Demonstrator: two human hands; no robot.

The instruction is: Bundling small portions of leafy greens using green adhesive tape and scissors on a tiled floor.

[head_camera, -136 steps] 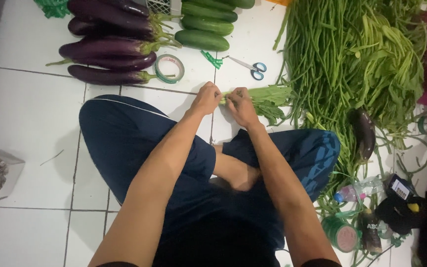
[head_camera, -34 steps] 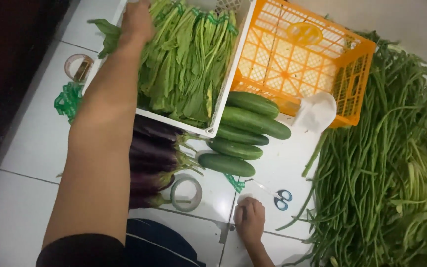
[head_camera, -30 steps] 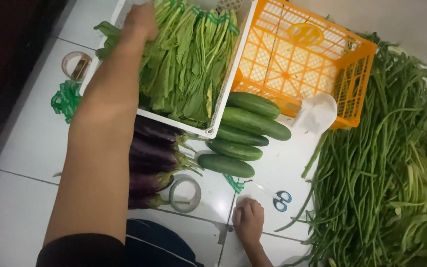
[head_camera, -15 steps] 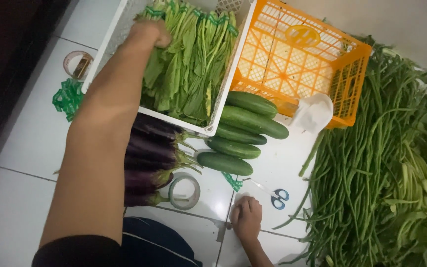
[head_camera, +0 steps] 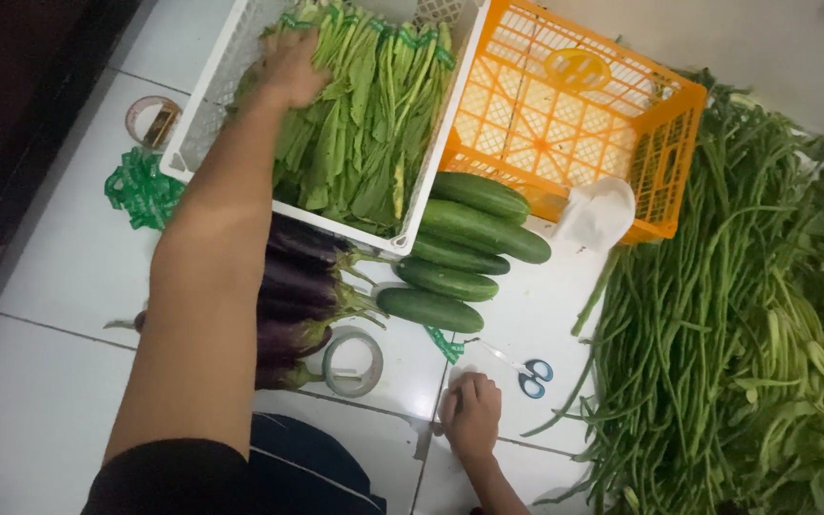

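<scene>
My left hand (head_camera: 293,69) reaches into a white crate (head_camera: 210,101) and rests on bundles of leafy greens (head_camera: 371,133) tied with green bands; whether it grips one I cannot tell. My right hand (head_camera: 471,416) lies flat on the white tile floor, fingers together, holding nothing. Small blue-handled scissors (head_camera: 527,371) lie just right of it. A roll of tape (head_camera: 353,361) sits left of that hand.
Several cucumbers (head_camera: 458,254) and dark purple eggplants (head_camera: 307,291) lie below the crate. An empty orange crate (head_camera: 574,114) stands at the top right, a white scoop (head_camera: 599,214) before it. A big heap of long beans (head_camera: 717,315) fills the right. Green string (head_camera: 140,187) lies left.
My left hand has drawn back from the crate's far corner toward the middle of the greens. My right hand stayed on the floor. Earlier, both hands held a green bundle over my lap.
</scene>
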